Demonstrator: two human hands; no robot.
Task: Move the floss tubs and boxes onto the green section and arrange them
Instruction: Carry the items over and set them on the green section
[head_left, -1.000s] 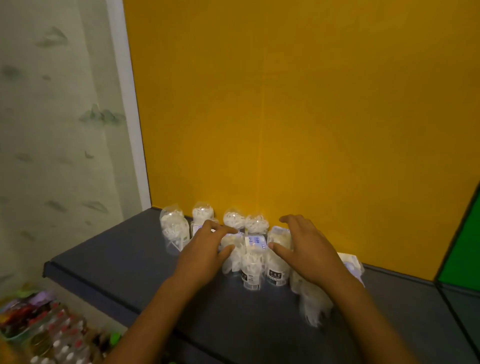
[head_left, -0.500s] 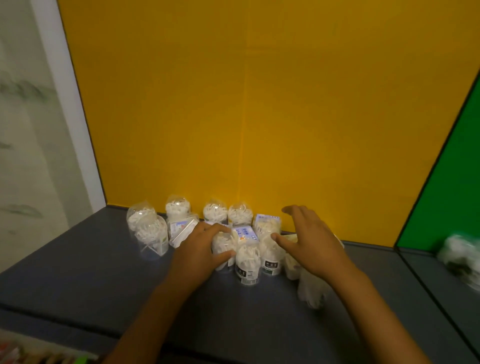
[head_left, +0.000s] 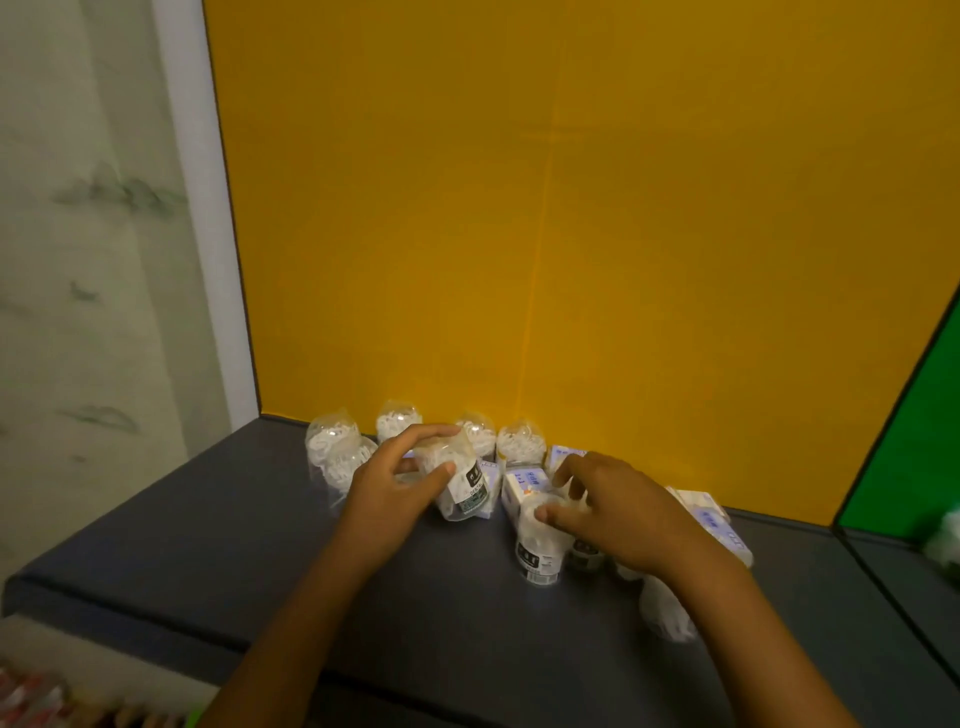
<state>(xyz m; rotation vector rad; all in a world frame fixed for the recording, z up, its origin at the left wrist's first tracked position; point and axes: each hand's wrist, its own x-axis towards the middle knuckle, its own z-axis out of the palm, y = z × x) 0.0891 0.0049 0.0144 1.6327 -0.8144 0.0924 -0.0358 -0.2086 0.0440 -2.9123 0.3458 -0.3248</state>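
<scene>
**Both hands on floss tubs in the yellow section**

The left hand (head_left: 395, 483) grips a clear floss tub (head_left: 457, 483), fingers curled over its domed top and thumb pressed on its side. The tub is tilted, its base toward the camera. A dark label with white characters sits on its lower part; the print is too blurred to read.

The right hand (head_left: 613, 514) curls over a second, upright floss tub (head_left: 537, 545), thumb against the side and fingers bent across the top. This tub carries a black label band with white characters above a white strip; neither is legible. A darker-labelled tub stands just beside it, mostly hidden under the palm.

Behind the hands, four more clear tubs (head_left: 397, 423) of white floss picks line the foot of the yellow back panel (head_left: 519, 234). White floss boxes with blue print (head_left: 524, 480) stand between the two hands, and another box (head_left: 714, 517) lies to the right of the right wrist; the blue text cannot be made out. A further tub (head_left: 662, 613) lies on its side below the right forearm.

All of these rest on the dark grey shelf (head_left: 260, 545). The green section (head_left: 919, 415) lies at the far right, well apart from both held tubs, with a blurred white item (head_left: 945, 540) at its edge.
</scene>
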